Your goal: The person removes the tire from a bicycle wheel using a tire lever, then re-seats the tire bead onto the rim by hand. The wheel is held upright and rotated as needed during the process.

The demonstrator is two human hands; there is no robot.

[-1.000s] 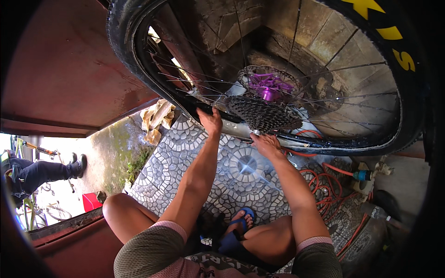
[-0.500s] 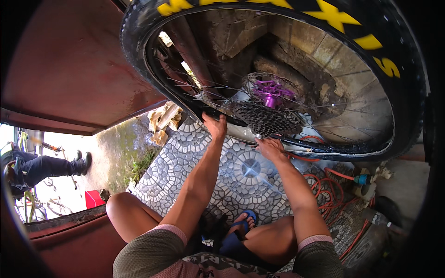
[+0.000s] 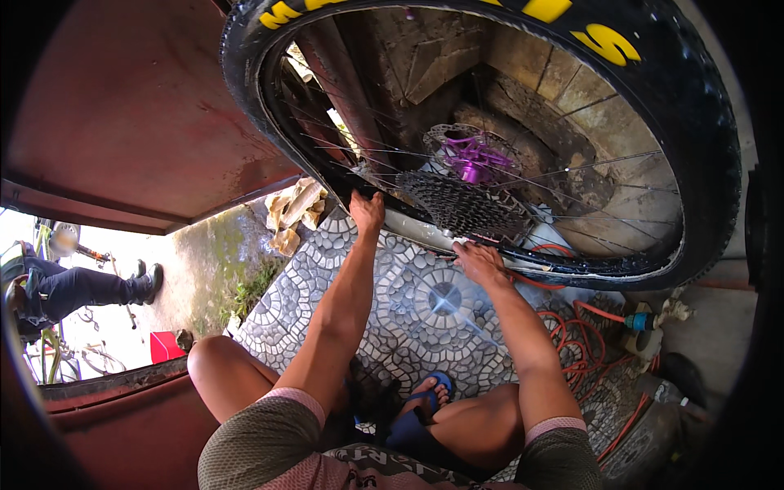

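A bicycle wheel (image 3: 682, 237) stands tilted in front of me, its black knobbly tyre (image 3: 698, 122) marked with yellow lettering. At its centre are a purple hub (image 3: 476, 167), a disc rotor and a dark cassette (image 3: 461, 204). My left hand (image 3: 367, 212) is closed over the near left edge of the tyre. Further right, my right hand (image 3: 482, 263) grips the near edge below the cassette, its fingertips partly hidden. Between my hands runs a pale, wet-looking strip (image 3: 412, 227) along the rim and tyre edge.
Orange hose (image 3: 563, 335) lies coiled at right, by a blue coupling (image 3: 639, 318). Crumpled brown paper (image 3: 296, 208) rests beside the patterned tile floor (image 3: 392, 302). A red metal panel (image 3: 139, 114) fills the upper left. Another person's legs (image 3: 82, 290) show at far left.
The wheel has turned counterclockwise, its yellow lettering sliding up and left along the top. My left hand has shifted slightly left with the tyre; my right hand stays nearly in place.
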